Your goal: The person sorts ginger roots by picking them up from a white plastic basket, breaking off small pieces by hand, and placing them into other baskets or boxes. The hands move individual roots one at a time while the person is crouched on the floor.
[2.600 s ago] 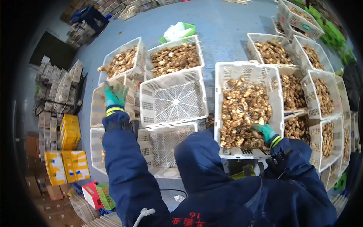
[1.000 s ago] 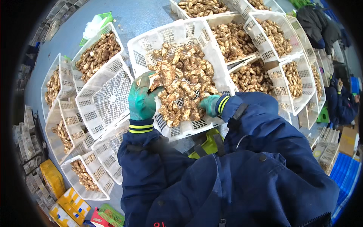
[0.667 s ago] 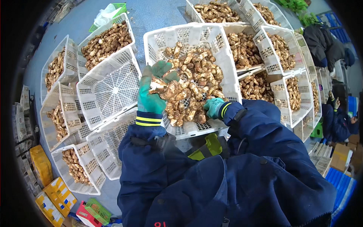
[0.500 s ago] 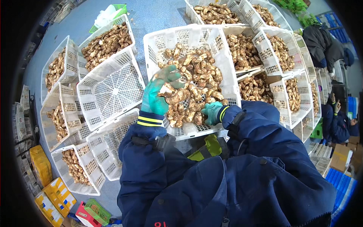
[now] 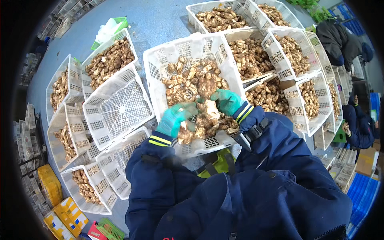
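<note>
The central white rectangular plastic crate (image 5: 186, 50) holds brown knobbly chunks (image 5: 179, 91); to its left stands a white mesh-bottomed plastic crate (image 5: 129, 97). Beyond the central crate's far-left corner, a green plastic basket (image 5: 123, 23) seemingly holds white sheeting (image 5: 106, 32).

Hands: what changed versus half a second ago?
Left hand shifted right and nearer the wearer; right hand moved farther forward. A pale-sided clump now shows between them; whose grip, unclear. Central white crate and the mesh-bottomed crate to its left stayed put.
</note>
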`<act>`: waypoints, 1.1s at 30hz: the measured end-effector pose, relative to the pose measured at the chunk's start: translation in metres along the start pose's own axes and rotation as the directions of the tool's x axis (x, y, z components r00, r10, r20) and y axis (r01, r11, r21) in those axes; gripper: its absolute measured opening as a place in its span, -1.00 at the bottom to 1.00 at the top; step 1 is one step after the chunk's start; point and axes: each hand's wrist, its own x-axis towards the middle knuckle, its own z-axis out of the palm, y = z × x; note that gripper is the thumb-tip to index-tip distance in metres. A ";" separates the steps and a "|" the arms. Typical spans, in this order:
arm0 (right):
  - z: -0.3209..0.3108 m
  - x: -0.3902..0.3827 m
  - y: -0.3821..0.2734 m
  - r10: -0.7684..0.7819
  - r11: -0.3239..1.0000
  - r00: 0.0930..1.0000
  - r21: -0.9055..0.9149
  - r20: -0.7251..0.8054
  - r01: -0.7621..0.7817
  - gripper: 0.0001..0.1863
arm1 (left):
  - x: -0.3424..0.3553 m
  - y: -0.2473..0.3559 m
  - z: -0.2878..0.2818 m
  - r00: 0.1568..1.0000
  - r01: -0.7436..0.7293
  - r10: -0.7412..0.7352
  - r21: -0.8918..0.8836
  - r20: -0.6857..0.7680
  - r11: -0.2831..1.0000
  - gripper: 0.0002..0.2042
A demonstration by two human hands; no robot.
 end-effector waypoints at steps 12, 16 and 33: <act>0.010 0.009 -0.009 0.387 0.472 0.918 0.835 0.092 -0.282 -0.71 | 0.007 -0.011 0.050 0.978 -0.136 0.097 -0.210 -0.183 0.968 -0.45; 0.025 0.011 -0.026 0.422 0.625 0.906 0.720 0.013 -0.302 -0.64 | 0.011 -0.006 0.046 0.898 -0.095 0.154 0.158 -0.413 0.983 -0.62; 0.042 0.015 -0.050 0.302 0.953 0.939 0.071 -0.163 -0.294 -0.64 | 0.010 -0.011 0.032 0.965 -0.215 0.165 -0.256 -0.203 0.942 -0.76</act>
